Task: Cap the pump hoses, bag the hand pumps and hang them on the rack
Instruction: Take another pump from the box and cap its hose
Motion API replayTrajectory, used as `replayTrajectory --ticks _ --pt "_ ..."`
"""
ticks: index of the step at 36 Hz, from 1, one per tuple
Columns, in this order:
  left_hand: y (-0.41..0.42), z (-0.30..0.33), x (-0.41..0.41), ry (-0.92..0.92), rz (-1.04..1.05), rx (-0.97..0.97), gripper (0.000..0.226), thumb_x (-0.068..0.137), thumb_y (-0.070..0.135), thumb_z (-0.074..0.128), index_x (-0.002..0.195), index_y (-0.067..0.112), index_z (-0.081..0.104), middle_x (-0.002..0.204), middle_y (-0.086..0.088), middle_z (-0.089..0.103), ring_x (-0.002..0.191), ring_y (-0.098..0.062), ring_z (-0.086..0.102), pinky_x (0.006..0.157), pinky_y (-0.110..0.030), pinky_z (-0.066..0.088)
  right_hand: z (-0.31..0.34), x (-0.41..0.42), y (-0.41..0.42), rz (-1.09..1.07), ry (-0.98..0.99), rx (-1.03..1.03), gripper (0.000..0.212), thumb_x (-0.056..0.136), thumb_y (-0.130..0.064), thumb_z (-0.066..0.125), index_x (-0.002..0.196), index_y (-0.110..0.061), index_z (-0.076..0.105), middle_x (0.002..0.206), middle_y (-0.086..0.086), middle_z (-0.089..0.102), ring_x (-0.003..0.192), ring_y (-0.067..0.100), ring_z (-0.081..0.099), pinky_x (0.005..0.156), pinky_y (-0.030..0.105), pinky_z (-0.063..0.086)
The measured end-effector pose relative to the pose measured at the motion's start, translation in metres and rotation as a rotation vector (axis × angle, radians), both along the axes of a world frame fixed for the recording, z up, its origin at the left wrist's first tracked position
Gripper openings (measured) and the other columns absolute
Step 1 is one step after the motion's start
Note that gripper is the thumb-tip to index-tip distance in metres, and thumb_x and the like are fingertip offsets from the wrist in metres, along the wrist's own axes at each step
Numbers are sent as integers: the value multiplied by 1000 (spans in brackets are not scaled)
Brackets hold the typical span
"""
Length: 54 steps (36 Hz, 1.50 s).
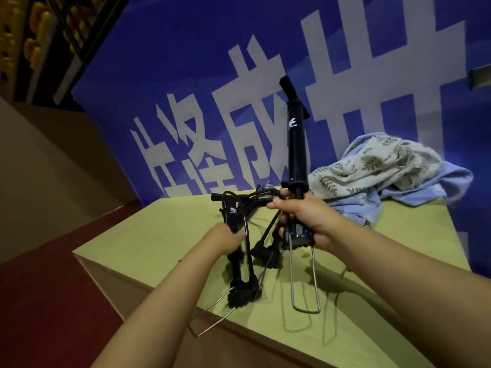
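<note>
- Hand pumps are the job: one upright pump (297,144) stands on the tabletop (159,235) with its handle up, and a second pump (235,243) leans beside it to the left, its base near the tabletop's front edge.
- Right hand (305,216) is curled round the upright pump's lower shaft, just above the base and its folded-down wire foot stirrup (305,285).
- Left hand (225,239) grips the leaning pump's barrel at mid-length, fingers wrapped round it.
- Black hoses (249,200) loop in a tangle between the two pumps; whether any hose end is capped cannot be told.
- Judging from this, the step in hand is separating one pump to reach its hose end. It would go best by keeping the upright pump steady and drawing the other clear slowly, so the loops do not snag.
- Both forearms reach forward from below, the right one higher.
- Leaf-patterned cloth (377,166) lies bunched at the tabletop's far right, before a blue banner (186,75).
</note>
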<state>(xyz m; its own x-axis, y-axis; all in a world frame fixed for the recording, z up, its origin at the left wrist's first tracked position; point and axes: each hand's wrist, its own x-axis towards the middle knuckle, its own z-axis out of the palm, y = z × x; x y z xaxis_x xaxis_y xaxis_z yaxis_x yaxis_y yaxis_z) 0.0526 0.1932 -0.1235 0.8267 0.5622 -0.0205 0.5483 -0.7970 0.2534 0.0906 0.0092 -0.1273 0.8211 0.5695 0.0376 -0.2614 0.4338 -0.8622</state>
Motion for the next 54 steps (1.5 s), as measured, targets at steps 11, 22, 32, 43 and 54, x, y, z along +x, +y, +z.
replayTrajectory --ticks 11,22,32,43,54 --pt "16 -45 23 -302 178 -493 34 92 21 50 117 -2 49 91 -17 61 73 -32 60 60 -33 51 5 -1 -22 -109 -358 -286 36 89 -21 64 121 -22 47 95 6 58 75 17 56 47 23 47" --pt "35 -30 28 -555 205 -404 17 90 19 50 98 5 45 95 -24 65 86 -39 66 75 -44 56 52 -15 -44 -196 -581 -213 33 91 -21 59 120 -31 45 119 -12 62 105 12 57 86 36 45" --pt "16 -22 25 -815 34 -817 17 98 27 46 106 12 43 91 -8 62 79 -24 69 71 -48 54 84 -20 -69 -300 -649 -200 36 92 -20 58 125 -26 44 116 -14 64 99 5 58 78 28 46" --pt "36 10 -2 -810 -239 -1727 39 61 20 77 86 11 49 56 -3 47 33 -7 41 23 -13 27 84 -16 -79 -356 -620 -232 36 92 -22 59 125 -27 45 114 -13 63 104 7 56 89 37 44" --pt "40 6 -2 -742 -181 -1511 25 88 39 55 93 16 46 56 -5 45 31 -9 41 26 -10 26 95 -25 -87 -386 -693 -234 33 93 -22 57 122 -29 43 118 -15 60 100 4 53 70 22 41"
